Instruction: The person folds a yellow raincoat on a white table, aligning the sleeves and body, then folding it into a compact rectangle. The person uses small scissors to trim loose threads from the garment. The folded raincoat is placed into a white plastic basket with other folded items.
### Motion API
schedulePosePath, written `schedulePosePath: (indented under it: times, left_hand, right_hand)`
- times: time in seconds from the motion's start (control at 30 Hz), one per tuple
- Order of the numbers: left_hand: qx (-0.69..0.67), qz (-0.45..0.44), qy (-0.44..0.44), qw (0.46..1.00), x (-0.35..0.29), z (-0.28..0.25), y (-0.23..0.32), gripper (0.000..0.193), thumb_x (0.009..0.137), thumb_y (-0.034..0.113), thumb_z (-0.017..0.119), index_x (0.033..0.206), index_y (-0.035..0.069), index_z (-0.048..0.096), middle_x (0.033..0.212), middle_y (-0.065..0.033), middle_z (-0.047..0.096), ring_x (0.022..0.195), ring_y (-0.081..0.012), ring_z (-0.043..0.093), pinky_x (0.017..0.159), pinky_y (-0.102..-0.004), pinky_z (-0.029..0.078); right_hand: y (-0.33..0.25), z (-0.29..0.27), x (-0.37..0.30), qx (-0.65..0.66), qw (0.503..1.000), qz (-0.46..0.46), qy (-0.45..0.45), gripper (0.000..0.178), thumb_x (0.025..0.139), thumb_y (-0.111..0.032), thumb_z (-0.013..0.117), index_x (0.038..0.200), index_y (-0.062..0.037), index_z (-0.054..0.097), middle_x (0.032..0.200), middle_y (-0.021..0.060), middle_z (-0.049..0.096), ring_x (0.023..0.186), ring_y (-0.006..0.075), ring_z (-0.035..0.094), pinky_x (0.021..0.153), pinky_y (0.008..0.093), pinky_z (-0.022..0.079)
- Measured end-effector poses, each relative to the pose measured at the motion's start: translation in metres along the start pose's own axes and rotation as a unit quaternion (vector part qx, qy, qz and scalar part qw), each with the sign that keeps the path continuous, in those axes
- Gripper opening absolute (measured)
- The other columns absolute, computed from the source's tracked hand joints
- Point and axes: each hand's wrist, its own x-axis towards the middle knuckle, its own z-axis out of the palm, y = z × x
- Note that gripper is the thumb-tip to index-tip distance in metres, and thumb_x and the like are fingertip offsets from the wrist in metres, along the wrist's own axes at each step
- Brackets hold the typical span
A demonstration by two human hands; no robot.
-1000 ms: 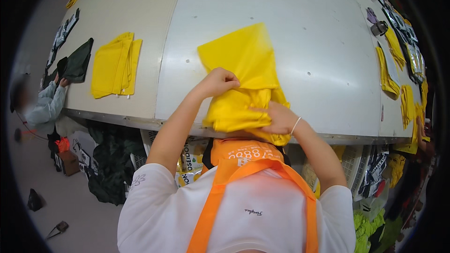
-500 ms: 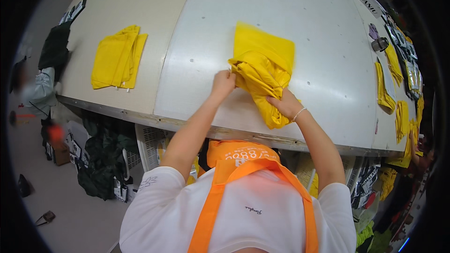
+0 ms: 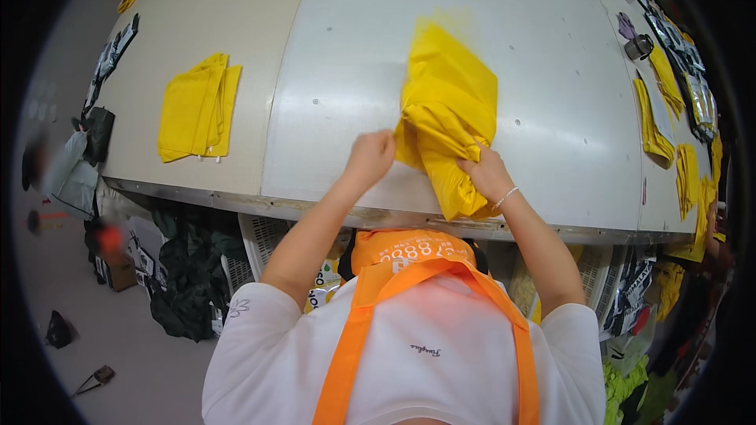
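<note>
A crumpled yellow fabric bundle [image 3: 453, 102], thin and slightly shiny, stands partly raised over the metal table in front of me. Its far end is smeared by motion. My left hand [image 3: 372, 157] is closed at the bundle's left side, pinching an edge of the fabric. On the near right side, my right hand [image 3: 488, 176] grips the bunched folds, with its fingers partly buried in them. What the folds enclose, if anything, is hidden. To the left lies a flat stack of yellow cloth pieces [image 3: 197, 110] with small white tabs at its near edge.
The large table [image 3: 339, 55] has a wooden front edge. A metal cup [image 3: 638, 47], folded yellow cloths [image 3: 656, 130] and silvery packages [image 3: 693, 94] lie at the right. Dark green fabric [image 3: 185, 283] hangs below the left side, beside a white crate [image 3: 260, 240]. Another person is at the far right.
The bundle's far part has lifted and looks fuller, no longer lying flat. Both hands keep hold, with the left hand slightly lower. My view has shifted a little.
</note>
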Motion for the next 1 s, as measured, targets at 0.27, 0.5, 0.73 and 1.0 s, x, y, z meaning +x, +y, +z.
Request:
schedulePosePath:
  times: [0.27, 0.5, 0.73, 1.0]
  left_hand:
    - [0.003, 0.021, 0.104, 0.994, -0.022, -0.006, 0.040, 0.028, 0.085, 0.014, 0.056, 0.063, -0.003, 0.052, 0.052, -0.0186, 0.053, 0.046, -0.0319, 0.053, 0.045, -0.0430, 0.037]
    - [0.056, 0.182, 0.068, 0.979, -0.065, 0.031, 0.056, 0.022, 0.082, 0.014, 0.059, 0.068, -0.001, 0.056, 0.053, -0.0172, 0.053, 0.044, -0.0337, 0.052, 0.044, -0.0407, 0.040]
    - [0.101, 0.220, 0.047, 0.969, 0.004, -0.010, 0.109, 0.028, 0.072, 0.027, 0.066, 0.091, 0.007, 0.063, 0.070, -0.0128, 0.059, 0.063, -0.0308, 0.058, 0.060, -0.0390, 0.049]
    - [0.273, 0.259, -0.016, 0.926, 0.040, 0.038, 0.111, 0.015, 0.063, 0.015, 0.067, 0.070, 0.002, 0.065, 0.070, -0.0103, 0.061, 0.075, -0.0281, 0.058, 0.062, -0.0370, 0.050]
  right_hand:
    - [-0.053, 0.001, -0.010, -0.234, 0.972, -0.009, 0.017, 0.049, 0.080, -0.021, 0.056, 0.128, -0.0159, 0.050, 0.100, 0.0236, 0.060, 0.091, 0.0392, 0.059, 0.080, 0.0459, 0.048]
    - [0.003, 0.012, 0.054, -0.203, 0.936, -0.251, 0.139, 0.045, 0.082, -0.029, 0.056, 0.124, -0.0122, 0.052, 0.120, 0.0166, 0.056, 0.104, 0.0350, 0.055, 0.088, 0.0437, 0.044]
    - [-0.032, 0.019, 0.025, -0.238, 0.950, -0.156, 0.127, 0.049, 0.082, -0.033, 0.056, 0.126, -0.0137, 0.050, 0.128, 0.0123, 0.052, 0.116, 0.0313, 0.049, 0.093, 0.0404, 0.042]
    - [-0.133, 0.003, 0.015, -0.457, 0.881, -0.008, -0.119, 0.045, 0.085, -0.030, 0.053, 0.125, -0.0098, 0.051, 0.132, 0.0147, 0.047, 0.122, 0.0278, 0.043, 0.102, 0.0391, 0.033]
